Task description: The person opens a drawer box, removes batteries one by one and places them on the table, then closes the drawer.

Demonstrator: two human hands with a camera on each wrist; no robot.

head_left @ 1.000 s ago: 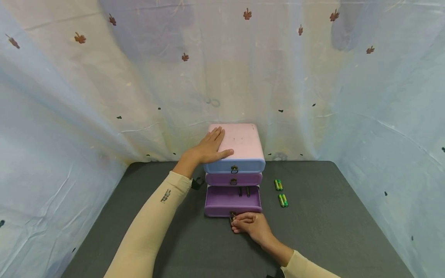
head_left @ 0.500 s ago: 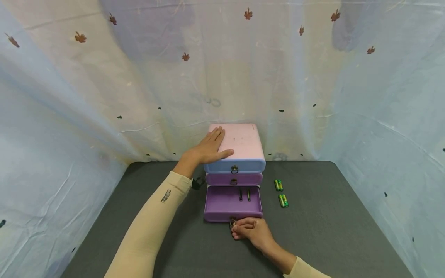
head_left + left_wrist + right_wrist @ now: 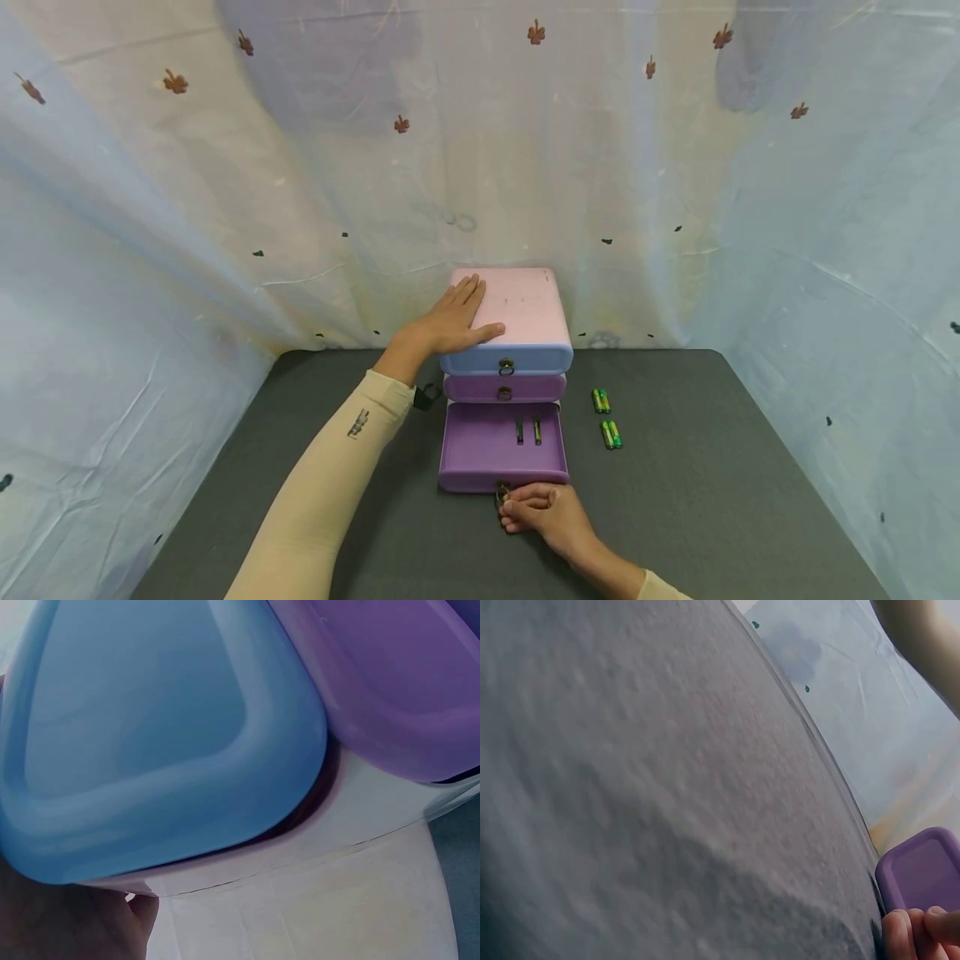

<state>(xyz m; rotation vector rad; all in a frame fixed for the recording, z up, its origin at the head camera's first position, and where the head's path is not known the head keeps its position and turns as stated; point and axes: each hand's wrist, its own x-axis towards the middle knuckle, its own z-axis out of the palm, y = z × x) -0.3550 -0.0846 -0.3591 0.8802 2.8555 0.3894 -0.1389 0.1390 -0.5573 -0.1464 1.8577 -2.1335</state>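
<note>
A small drawer unit (image 3: 525, 304) with a pink top stands at the table's back middle. Its blue top drawer (image 3: 480, 359) and purple middle drawer (image 3: 468, 387) are closed. The purple bottom drawer (image 3: 480, 442) is pulled well out; two dark-and-green batteries (image 3: 537, 431) lie inside it toward the right. My left hand (image 3: 446, 323) rests flat on the pink top, fingers spread. With thumb and fingers my right hand (image 3: 551, 517) pinches the ring pull (image 3: 501, 495) on the bottom drawer's front. In the right wrist view, my right fingers (image 3: 898, 934) are at the purple drawer front.
Two pairs of green batteries (image 3: 611, 434) lie on the grey tabletop (image 3: 690, 483), right of the drawer unit. A pale patterned curtain (image 3: 480, 167) hangs behind and along both sides of the table.
My right hand has drawn the bottom drawer further out toward me, and more of the batteries inside shows. My left hand has stayed in place on the pink top.
</note>
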